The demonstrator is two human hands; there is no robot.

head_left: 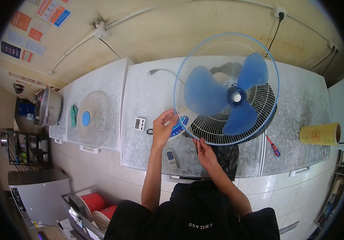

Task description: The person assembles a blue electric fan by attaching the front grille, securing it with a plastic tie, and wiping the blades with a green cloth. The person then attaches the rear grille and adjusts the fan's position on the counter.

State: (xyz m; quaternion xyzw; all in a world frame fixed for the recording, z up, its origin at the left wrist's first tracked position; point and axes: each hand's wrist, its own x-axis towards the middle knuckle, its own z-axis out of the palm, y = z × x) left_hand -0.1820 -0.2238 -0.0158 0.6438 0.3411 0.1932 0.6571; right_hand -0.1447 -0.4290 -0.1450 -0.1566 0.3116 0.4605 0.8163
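Note:
A fan (208, 94) with three blue blades lies on the grey-topped surface, its rear wire guard edged by a blue rim (174, 92). My left hand (165, 125) has its fingers curled at the rim's left side. Lower down, my right hand (207, 154) pinches the rim's bottom edge near a black plastic bag (228, 158). Behind my left fingers, a blue and white control panel (178, 127) is partly hidden. A white front guard (99, 126) with a blue centre lies apart on the left.
Near my left forearm are a small white timer (140, 124) and a grey remote control (171, 159). A red screwdriver (273, 146) and a yellow roll (320, 133) lie to the right. A power plug (153, 72) rests behind, and a green cloth (73, 116) at far left.

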